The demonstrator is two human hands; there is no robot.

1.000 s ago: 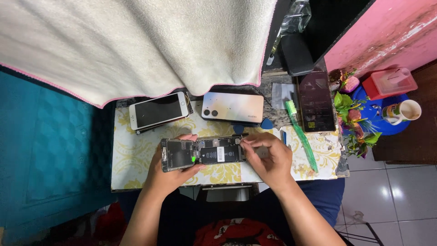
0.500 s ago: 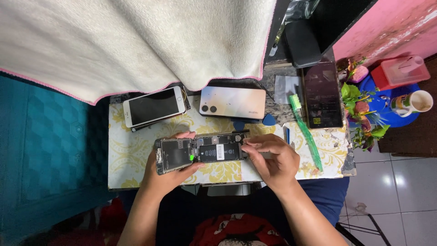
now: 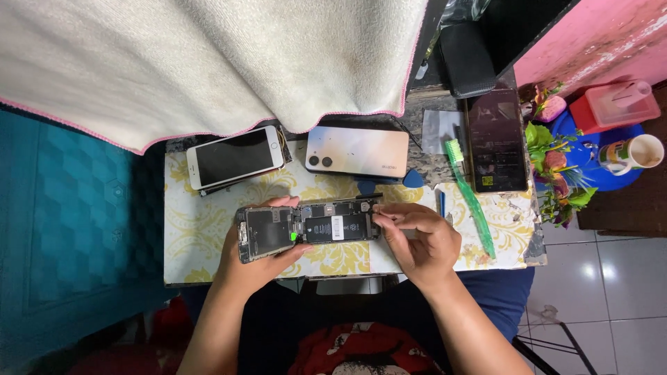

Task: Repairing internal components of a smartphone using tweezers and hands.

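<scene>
Head view, looking straight down on a small counter (image 3: pixel 201 243) covered in a white and yellow flowered cloth. Beyond its far edge, a large cream towel (image 3: pixel 208 62) with pink trim, draped and overhanging the back of the counter. To the left, teal patterned flooring (image 3: pixel 69 208); to the right, grey tiles (image 3: pixel 611 278) and a pink wall (image 3: pixel 590 35).

Near the front edge, an opened phone (image 3: pixel 309 228) with its insides showing, lying lengthwise across the cloth. Left hand (image 3: pixel 253 260) cupped under and around its left end, thumb on the near side, fingers wrapped over the far edge, grip closed on the phone. Right hand (image 3: pixel 420 239) at the phone's right end, fingertips pressed together at the edge, possibly pinching a small part or tool, too small to tell.

Behind the opened phone, a white phone (image 3: pixel 235 157) face up, tilted, partly under the towel's hem. Just beside it, a pale phone (image 3: pixel 358 151) lying back up. Further right, a dark phone (image 3: pixel 496 139) face up, and a green toothbrush (image 3: pixel 471 198) lying diagonally near it. A blue pick (image 3: pixel 413 179) between the pale phone and the toothbrush.

Off the right edge, artificial flowers (image 3: pixel 556 173), a red box (image 3: pixel 615 104) and a mug (image 3: pixel 636 154) on a blue stool. Bare cloth at the left of the counter and along the front right corner.
</scene>
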